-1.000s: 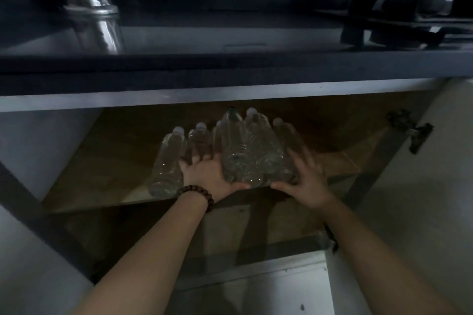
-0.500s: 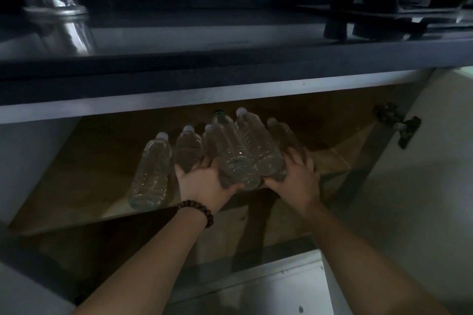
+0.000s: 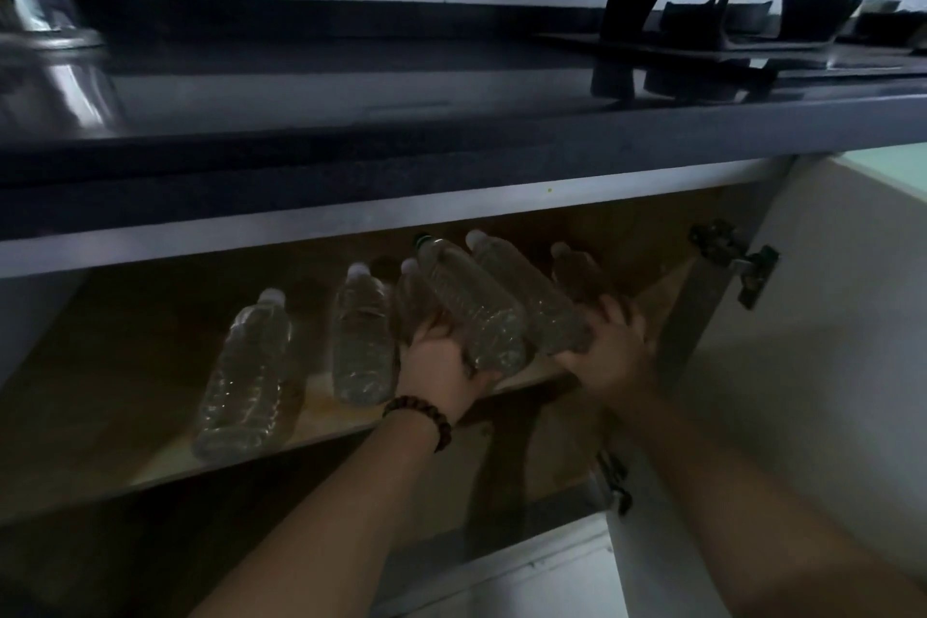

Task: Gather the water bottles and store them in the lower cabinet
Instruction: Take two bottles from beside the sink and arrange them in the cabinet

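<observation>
Several clear water bottles lie on the wooden shelf (image 3: 125,396) of the open lower cabinet, caps pointing inward. Two bottles lie apart at the left: one (image 3: 246,376) near the shelf's front edge, another (image 3: 362,336) beside it. My left hand (image 3: 441,361), with a bead bracelet on the wrist, and my right hand (image 3: 609,351) clasp a bundle of bottles (image 3: 496,311) from both sides at their bases. One more bottle (image 3: 577,274) lies behind my right hand, partly hidden.
The dark countertop (image 3: 401,126) overhangs the cabinet. A steel vessel (image 3: 40,30) stands on it at the left; a gas stove (image 3: 727,40) with a dark pan sits at the right. The white cabinet door (image 3: 827,341) stands open at the right on a hinge (image 3: 737,261).
Both hands have pushed the bundle of bottles a little deeper and to the right on the shelf. The two left bottles stay put.
</observation>
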### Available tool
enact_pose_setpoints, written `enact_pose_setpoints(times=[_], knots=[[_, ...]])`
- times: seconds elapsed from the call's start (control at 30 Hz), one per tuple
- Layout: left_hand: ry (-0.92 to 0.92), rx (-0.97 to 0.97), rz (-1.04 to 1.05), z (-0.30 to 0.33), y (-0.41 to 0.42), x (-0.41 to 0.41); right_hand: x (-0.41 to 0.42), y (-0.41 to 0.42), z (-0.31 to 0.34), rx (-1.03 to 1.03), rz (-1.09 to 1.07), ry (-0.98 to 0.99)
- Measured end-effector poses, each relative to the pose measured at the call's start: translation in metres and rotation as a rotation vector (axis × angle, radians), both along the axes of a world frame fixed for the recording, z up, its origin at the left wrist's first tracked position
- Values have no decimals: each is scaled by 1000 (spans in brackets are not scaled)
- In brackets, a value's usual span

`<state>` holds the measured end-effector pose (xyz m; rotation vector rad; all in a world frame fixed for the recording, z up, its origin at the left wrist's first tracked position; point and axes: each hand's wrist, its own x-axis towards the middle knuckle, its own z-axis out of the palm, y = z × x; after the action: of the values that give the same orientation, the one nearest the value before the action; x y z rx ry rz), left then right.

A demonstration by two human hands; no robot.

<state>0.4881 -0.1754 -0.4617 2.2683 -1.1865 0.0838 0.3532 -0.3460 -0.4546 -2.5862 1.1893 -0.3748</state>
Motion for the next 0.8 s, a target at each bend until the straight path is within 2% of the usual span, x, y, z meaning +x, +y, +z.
enact_pose_setpoints(times=[0.2, 0.33, 0.47, 0.53, 0.8], knots=[[120, -79, -40, 3, -1, 7, -1, 2, 10, -40, 32, 38], [410, -249, -29, 17, 12, 2, -1, 31, 8, -87, 110, -93], [373, -210, -49, 24, 8, 3, 13, 45, 9, -3, 209, -263], [422, -268, -67, 20, 5, 3, 14, 44, 8, 7, 245, -326], [494, -311, -9, 17, 1, 5, -3, 20, 32, -94, 183, -340]])
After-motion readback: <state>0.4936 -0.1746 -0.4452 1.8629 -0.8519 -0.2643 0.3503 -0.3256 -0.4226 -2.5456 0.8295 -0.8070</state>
